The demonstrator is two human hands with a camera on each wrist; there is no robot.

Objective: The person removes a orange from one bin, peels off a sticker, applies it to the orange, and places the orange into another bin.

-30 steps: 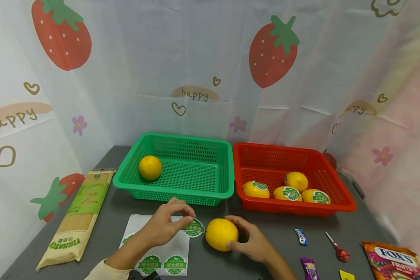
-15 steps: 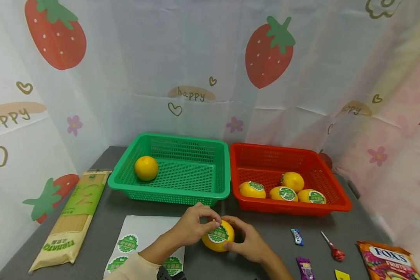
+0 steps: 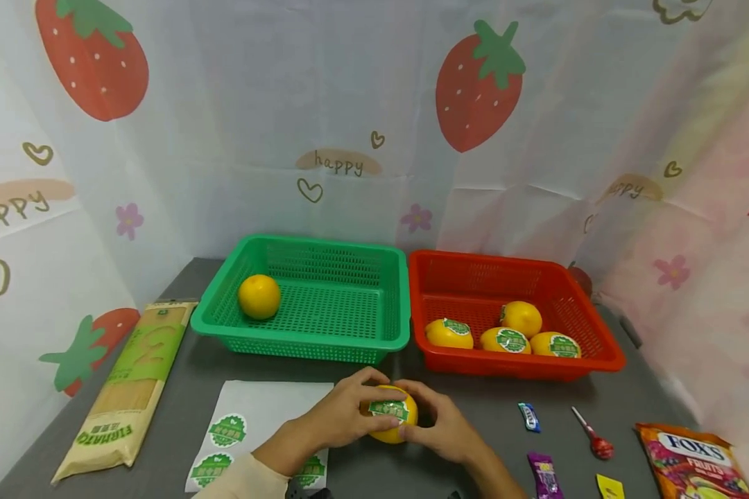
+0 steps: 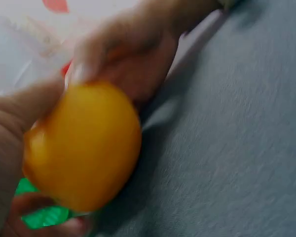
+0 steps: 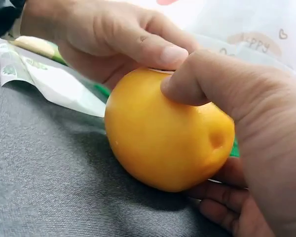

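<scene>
Both hands grip one yellow-orange orange (image 3: 387, 436) over the dark table in front of the baskets. My left hand (image 3: 345, 414) curls over its left side, fingers across the top and thumb low on a round green-and-white sticker (image 3: 390, 409) on the fruit. From the right, my right hand (image 3: 444, 426) holds the fruit between thumb and fingers. Seen from the right wrist, the orange (image 5: 158, 131) shows a dimple and both thumbs meet near its top; the sticker is mostly hidden there. A white sticker sheet (image 3: 274, 398) lies left of the hands, partly under the left forearm.
Behind stand a green basket (image 3: 324, 346) with one plain orange (image 3: 259, 296) and a red basket (image 3: 512, 364) with several oranges, stickers showing on most. A noodle pack (image 3: 127, 391) lies left. At right lie a lollipop (image 3: 601, 447), small wrapped sweets and a candy bag (image 3: 693, 461).
My left hand has brought the sticker rightward from beside the sheet onto the orange, and its fingers now spread over the fruit. The right hand keeps its hold.
</scene>
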